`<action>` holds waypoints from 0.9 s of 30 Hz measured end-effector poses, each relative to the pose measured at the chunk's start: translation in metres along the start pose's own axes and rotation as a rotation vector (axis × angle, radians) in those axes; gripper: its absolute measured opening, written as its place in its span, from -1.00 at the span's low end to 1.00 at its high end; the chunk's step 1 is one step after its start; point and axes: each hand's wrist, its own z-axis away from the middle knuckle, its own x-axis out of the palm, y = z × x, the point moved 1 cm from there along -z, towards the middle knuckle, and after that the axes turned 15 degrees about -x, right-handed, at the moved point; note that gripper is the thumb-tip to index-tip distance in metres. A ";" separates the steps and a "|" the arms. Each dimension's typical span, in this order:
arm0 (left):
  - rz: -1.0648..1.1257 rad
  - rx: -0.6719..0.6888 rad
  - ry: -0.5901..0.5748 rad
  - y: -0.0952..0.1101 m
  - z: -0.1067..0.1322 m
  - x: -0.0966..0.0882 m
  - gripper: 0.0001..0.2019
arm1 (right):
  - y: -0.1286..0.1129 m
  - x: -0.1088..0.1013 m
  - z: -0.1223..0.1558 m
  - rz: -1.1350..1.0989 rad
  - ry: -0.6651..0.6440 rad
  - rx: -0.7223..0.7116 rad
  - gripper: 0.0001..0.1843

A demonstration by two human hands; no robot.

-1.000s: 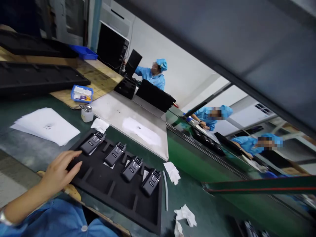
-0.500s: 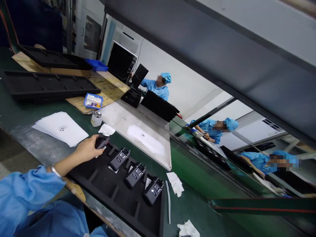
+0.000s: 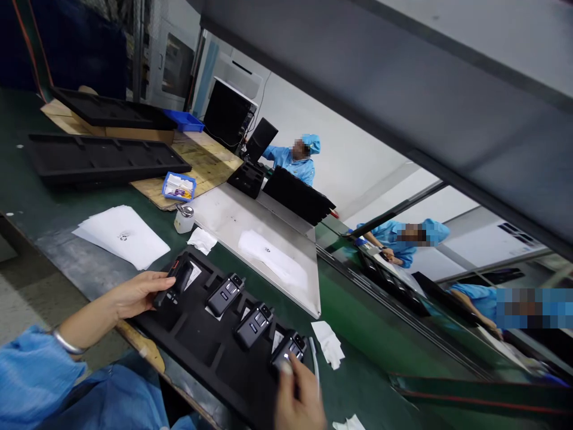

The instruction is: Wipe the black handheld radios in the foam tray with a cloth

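My left hand (image 3: 138, 292) is closed on a black handheld radio (image 3: 181, 278), which it holds tilted over the left end of a black foam tray (image 3: 192, 334). Three more of these radios lie in a row along the tray's far compartments: a left one (image 3: 225, 294), a middle one (image 3: 253, 325) and a right one (image 3: 289, 348). Small white paper pieces show beside or beneath them. My right hand (image 3: 299, 394) is at the near end of the right radio, fingertips against or just over it. It is smeared by motion, so its grip is unclear.
Left of the tray lies a stack of white sheets (image 3: 123, 236); beyond it stand a pump bottle (image 3: 183, 220) and a blue bin (image 3: 179, 187). Other black trays (image 3: 107, 158) lie at the far left. A metal plate (image 3: 224, 209) borders the belt. Co-workers in blue sit opposite.
My right hand has come into view at the right radio. My left hand has drawn nearer to me and lower, and its radio is now turned more lengthwise. The view has shifted slightly.
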 end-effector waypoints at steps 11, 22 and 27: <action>0.008 -0.067 -0.067 -0.016 0.020 -0.033 -0.63 | -0.172 0.190 -0.073 -0.479 -0.726 -0.227 -0.72; 0.108 -0.258 -0.055 -0.011 -0.020 0.003 -0.52 | -0.142 0.225 -0.130 -0.825 -0.931 0.195 -0.45; 0.207 -0.230 -0.063 -0.017 -0.014 -0.002 -0.47 | -0.145 0.240 -0.138 -0.849 -1.032 0.258 -0.50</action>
